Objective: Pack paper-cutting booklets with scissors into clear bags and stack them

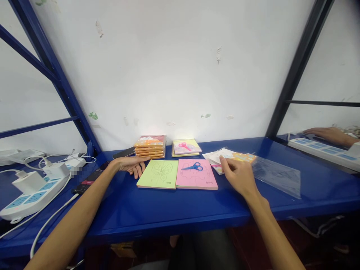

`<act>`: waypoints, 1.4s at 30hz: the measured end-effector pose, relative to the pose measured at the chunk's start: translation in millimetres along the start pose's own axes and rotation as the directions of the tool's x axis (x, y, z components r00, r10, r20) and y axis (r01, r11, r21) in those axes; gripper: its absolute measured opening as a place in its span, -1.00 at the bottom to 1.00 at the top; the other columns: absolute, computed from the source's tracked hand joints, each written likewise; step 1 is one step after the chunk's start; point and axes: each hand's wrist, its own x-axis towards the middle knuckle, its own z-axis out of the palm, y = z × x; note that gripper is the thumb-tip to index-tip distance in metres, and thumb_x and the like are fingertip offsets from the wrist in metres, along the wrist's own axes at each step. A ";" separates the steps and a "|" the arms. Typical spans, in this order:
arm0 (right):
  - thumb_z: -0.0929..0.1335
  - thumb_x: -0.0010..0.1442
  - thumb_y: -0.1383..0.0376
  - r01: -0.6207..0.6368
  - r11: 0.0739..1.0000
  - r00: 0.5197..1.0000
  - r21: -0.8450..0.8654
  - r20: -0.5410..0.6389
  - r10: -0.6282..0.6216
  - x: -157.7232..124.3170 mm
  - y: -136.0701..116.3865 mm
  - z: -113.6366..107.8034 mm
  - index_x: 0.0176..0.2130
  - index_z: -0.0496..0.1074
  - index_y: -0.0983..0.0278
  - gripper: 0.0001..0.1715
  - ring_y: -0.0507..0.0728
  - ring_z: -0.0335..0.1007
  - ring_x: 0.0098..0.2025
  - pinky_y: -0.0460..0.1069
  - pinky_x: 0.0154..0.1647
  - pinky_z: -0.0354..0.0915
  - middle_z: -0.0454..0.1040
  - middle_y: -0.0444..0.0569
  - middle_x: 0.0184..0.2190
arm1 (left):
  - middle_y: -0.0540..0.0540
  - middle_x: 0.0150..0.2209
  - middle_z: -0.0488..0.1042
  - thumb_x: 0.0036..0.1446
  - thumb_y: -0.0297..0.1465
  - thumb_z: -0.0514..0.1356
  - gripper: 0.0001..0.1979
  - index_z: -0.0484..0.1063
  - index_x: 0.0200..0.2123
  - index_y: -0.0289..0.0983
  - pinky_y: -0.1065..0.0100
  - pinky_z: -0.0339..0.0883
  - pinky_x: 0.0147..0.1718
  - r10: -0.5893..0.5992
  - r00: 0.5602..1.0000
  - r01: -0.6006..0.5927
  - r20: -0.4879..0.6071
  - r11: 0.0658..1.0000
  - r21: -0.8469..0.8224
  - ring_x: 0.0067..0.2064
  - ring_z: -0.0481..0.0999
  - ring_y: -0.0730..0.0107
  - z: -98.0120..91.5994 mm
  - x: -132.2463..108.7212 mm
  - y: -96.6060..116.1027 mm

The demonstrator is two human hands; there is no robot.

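L hand is held w/ fingers loosely apart, just beside the green pad, which is set approx. midway btwn front & back edges of the table. Against it, on the R, the pink pad is laid, w/ blue scissors on top. R hand is bent over white sheets; whether anything's pinched can't be told. Nr the back edge, wrapped packs are stacked.
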 end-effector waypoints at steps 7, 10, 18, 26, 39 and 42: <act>0.22 0.39 0.02 -0.016 1.000 1.000 -0.003 0.010 0.016 0.2 -0.3 0.0 -0.64 0.18 0.24 -0.36 0.04 0.10 -0.58 0.02 -0.45 -0.06 0.22 -0.15 -0.70 | -0.25 -0.44 0.66 -0.04 0.10 0.38 -0.45 0.65 -0.42 -0.34 0.49 0.19 -0.66 0.045 0.999 -0.045 0.005 0.995 0.091 -0.54 0.56 0.40 3.5 -4.2 4.7; 0.22 0.39 0.03 -0.017 1.000 1.000 0.003 0.013 0.017 0.2 0.3 0.2 -0.64 0.21 0.24 -0.36 0.05 0.13 -0.58 0.02 -0.44 -0.05 0.26 -0.14 -0.70 | -0.26 -0.43 0.67 -0.04 0.11 0.37 -0.44 0.64 -0.44 -0.34 0.47 0.18 -0.66 0.049 0.999 -0.049 0.004 0.993 0.109 -0.53 0.56 0.38 3.3 -3.0 4.7; 0.22 0.39 0.03 -0.020 1.000 1.000 0.019 0.010 0.020 0.0 1.9 0.1 -0.65 0.20 0.24 -0.36 0.04 0.15 -0.59 0.03 -0.45 -0.04 0.27 -0.13 -0.70 | -0.31 -0.46 0.65 0.02 0.22 0.24 -0.33 0.60 -0.48 -0.35 0.45 0.11 -0.69 0.039 0.999 -0.037 -0.021 0.993 0.109 -0.55 0.57 0.33 4.1 1.1 3.5; 0.23 0.39 0.06 0.003 1.000 1.000 0.017 0.004 -0.003 0.7 -0.4 -0.3 -0.65 0.20 0.23 -0.37 0.05 0.16 -0.60 0.03 -0.47 -0.04 0.26 -0.13 -0.71 | -0.28 -0.52 0.61 0.00 0.27 0.21 -0.30 0.56 -0.52 -0.33 0.43 0.09 -0.69 0.047 0.996 -0.039 -0.074 0.994 0.105 -0.57 0.53 0.32 6.8 0.6 2.5; 0.24 0.39 0.06 0.017 1.000 1.000 -0.004 -0.017 -0.017 1.7 1.8 1.8 -0.66 0.23 0.24 -0.36 0.03 0.13 -0.61 0.01 -0.47 -0.04 0.25 -0.15 -0.72 | -0.07 -0.38 0.52 0.14 0.03 0.23 -0.54 0.56 -0.14 -0.23 0.38 0.13 -0.49 0.471 0.839 -0.385 -0.272 0.867 0.316 -0.42 0.39 0.38 23.7 -7.7 35.1; 0.24 0.38 0.06 0.011 1.000 1.000 0.002 -0.025 -0.011 0.8 1.4 1.1 -0.66 0.24 0.24 -0.36 0.03 0.14 -0.62 0.02 -0.48 -0.04 0.25 -0.15 -0.72 | -0.10 -0.22 0.60 0.11 -0.03 0.25 -0.53 0.60 -0.06 -0.21 0.37 0.18 -0.39 0.505 0.823 -0.381 -0.260 0.830 0.407 -0.24 0.48 0.24 35.7 -3.0 39.2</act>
